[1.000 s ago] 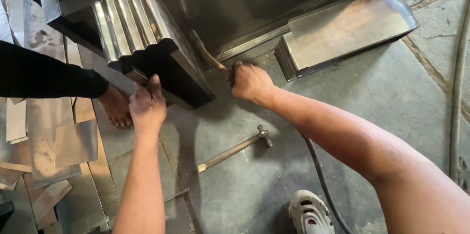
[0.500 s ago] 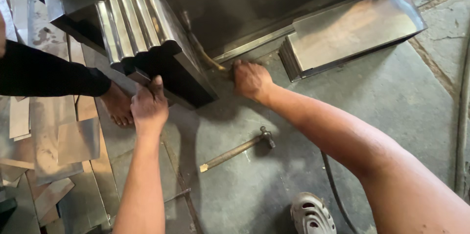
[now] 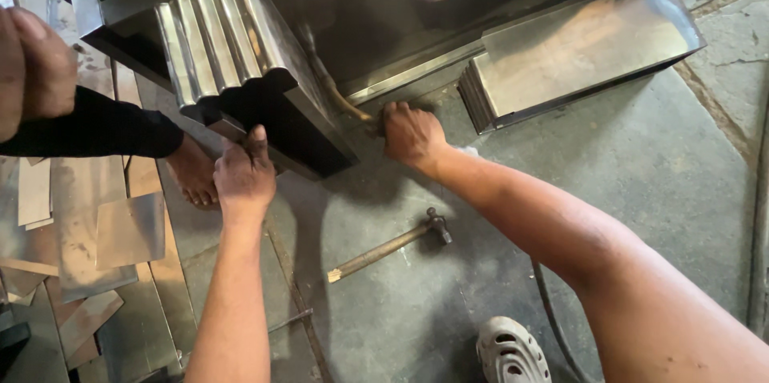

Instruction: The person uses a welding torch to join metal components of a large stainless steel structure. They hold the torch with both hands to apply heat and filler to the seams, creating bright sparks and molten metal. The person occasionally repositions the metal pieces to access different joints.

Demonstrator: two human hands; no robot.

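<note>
Shifted little since earlier frame: both hands stay on same spots, second person's fist now in view top left.

Head view: left hand (image 3: 243, 176) pressed against lower edge of ribbed steel housing (image 3: 240, 62), fingers closed on edge. Right hand (image 3: 411, 133) fisted around wooden handle (image 3: 340, 98) at housing base. Hammer (image 3: 390, 245) loose on concrete floor (image 3: 657, 191), between forearms. Coworker's sleeved arm (image 3: 96, 126) left, folded steel tray (image 3: 577, 50) right.

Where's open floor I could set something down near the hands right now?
Bare concrete lies right of the hammer, between the right forearm and the folded steel tray. A smaller patch sits between the left forearm and the hammer. Crowded: sheet-metal offcuts at far left, and under the ribbed metal piece where the left hand and right hand work.
</note>
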